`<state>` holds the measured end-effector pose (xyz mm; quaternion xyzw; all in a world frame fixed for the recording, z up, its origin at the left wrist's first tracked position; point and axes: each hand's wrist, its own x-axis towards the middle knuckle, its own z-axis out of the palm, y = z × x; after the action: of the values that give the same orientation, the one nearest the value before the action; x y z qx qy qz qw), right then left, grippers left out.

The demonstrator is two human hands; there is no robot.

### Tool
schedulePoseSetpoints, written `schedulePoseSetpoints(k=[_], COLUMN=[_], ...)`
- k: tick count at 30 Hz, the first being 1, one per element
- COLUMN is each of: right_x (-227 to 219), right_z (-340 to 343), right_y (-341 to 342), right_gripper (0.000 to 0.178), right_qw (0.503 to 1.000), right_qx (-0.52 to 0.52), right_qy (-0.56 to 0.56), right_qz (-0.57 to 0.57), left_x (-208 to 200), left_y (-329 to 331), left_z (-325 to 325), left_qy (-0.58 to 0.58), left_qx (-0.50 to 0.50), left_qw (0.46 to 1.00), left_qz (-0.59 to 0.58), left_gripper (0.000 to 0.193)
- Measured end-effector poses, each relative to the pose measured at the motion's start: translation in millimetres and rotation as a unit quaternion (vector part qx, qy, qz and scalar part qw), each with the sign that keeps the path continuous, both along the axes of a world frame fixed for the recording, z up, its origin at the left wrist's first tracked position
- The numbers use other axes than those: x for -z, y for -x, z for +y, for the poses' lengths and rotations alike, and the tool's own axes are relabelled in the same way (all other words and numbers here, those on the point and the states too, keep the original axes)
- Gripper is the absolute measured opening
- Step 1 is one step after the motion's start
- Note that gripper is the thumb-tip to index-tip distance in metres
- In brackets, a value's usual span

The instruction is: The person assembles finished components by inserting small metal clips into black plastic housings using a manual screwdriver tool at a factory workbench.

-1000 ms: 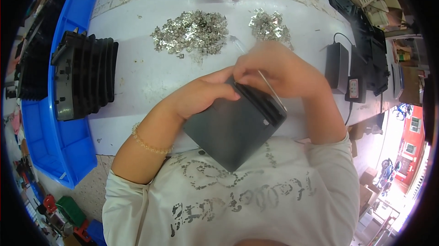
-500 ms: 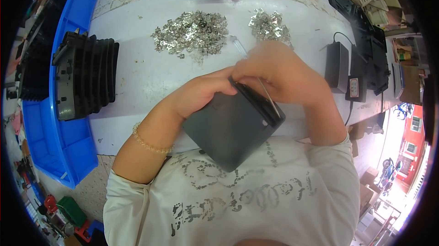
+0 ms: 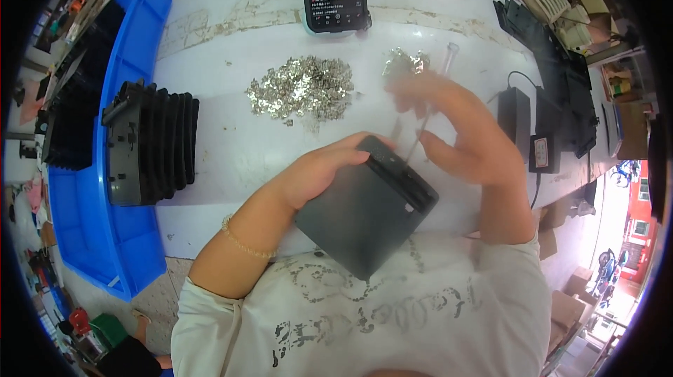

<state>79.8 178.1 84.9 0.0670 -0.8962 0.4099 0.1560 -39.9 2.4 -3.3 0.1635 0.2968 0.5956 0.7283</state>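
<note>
Steadiness looks key: the left hand [image 3: 319,170] grips the dark plastic housing [image 3: 364,212] tilted against the body above the white table [image 3: 231,139], while the blurred right hand [image 3: 456,135] pinches a thin clear-handled tool [image 3: 429,107] near metal clips [image 3: 301,88], stacked housings [image 3: 151,142] and a blue bin [image 3: 105,230].

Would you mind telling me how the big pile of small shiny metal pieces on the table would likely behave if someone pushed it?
The pile of metal pieces looks loose, so it would probably scatter rather than slide together. Strays already lie around its edge on the white table.
</note>
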Motion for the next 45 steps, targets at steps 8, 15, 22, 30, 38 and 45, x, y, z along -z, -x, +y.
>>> schedulePoseSetpoints(k=[8, 15, 22, 30, 38, 45], right_x=[16, 27, 41, 60, 38, 22], right_z=[3, -9, -17, -10, -10, 1], right_y=[-8, -5, -2, 2, -4, -8], right_gripper=[0.033, 0.048, 0.06, 0.063, 0.041, 0.012], right_qw=[0.996, 0.992, 0.995, 0.975, 0.976, 0.988], right_qx=[-0.055, -0.006, -0.045, -0.05, -0.03, -0.031], right_qy=[0.045, 0.085, 0.04, 0.014, 0.15, 0.08], right_qz=[0.062, 0.094, 0.073, 0.214, 0.153, 0.132], left_x=[-3, -1, -9, -6, 1, -9], left_y=[0, 1, -2, -2, 0, 0], left_z=[1, 2, 2, 4, 1, 2], left_qy=[-0.001, 0.001, 0.024, -0.007, -0.004, 0.022], left_qx=[-0.008, -0.055, -0.091, -0.092, -0.078, -0.086], left_qw=[0.999, 0.998, 0.995, 0.995, 0.997, 0.996], left_qz=[0.037, 0.01, 0.022, 0.042, 0.018, 0.028], left_gripper=[0.037, 0.036, 0.036, 0.037, 0.036, 0.035])
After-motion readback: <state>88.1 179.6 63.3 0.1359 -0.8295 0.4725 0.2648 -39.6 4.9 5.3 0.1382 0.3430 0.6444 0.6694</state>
